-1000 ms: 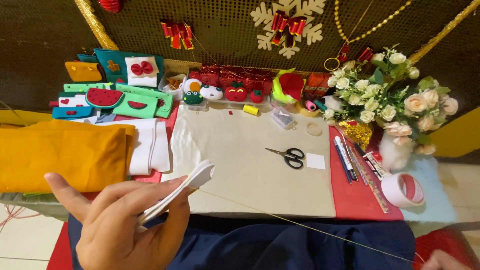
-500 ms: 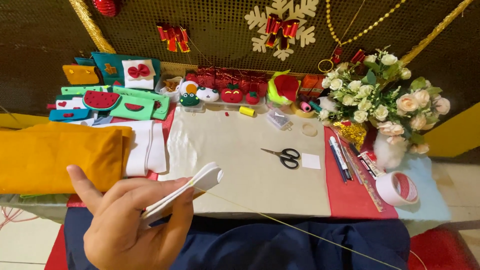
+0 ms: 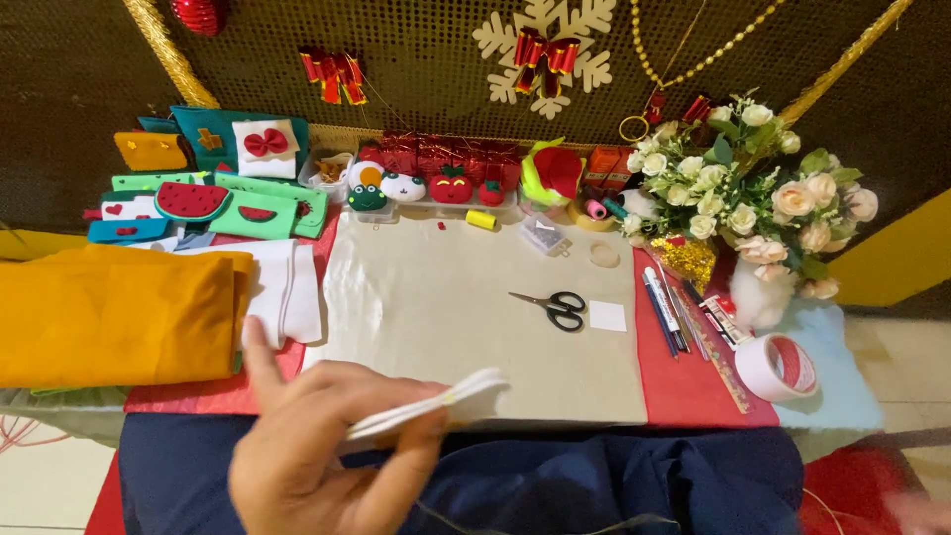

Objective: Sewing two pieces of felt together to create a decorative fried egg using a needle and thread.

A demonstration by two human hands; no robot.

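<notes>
While pinching a stack of white felt pieces [image 3: 436, 406] between thumb and fingers, left hand [image 3: 317, 456] held low over lap, edges turned up as if for inspection. Beyond the fingertips, black scissors [image 3: 551, 305] on beige mat [image 3: 475, 297]; left of the hand, folded orange cloth [image 3: 109, 312]. Right hand barely in view, state unclear. Compared with a second earlier, felt tilted flatter.

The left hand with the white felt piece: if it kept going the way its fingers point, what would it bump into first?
Probably the black scissors. The left hand points right and away over bare beige mat; depth is unclear.
</notes>
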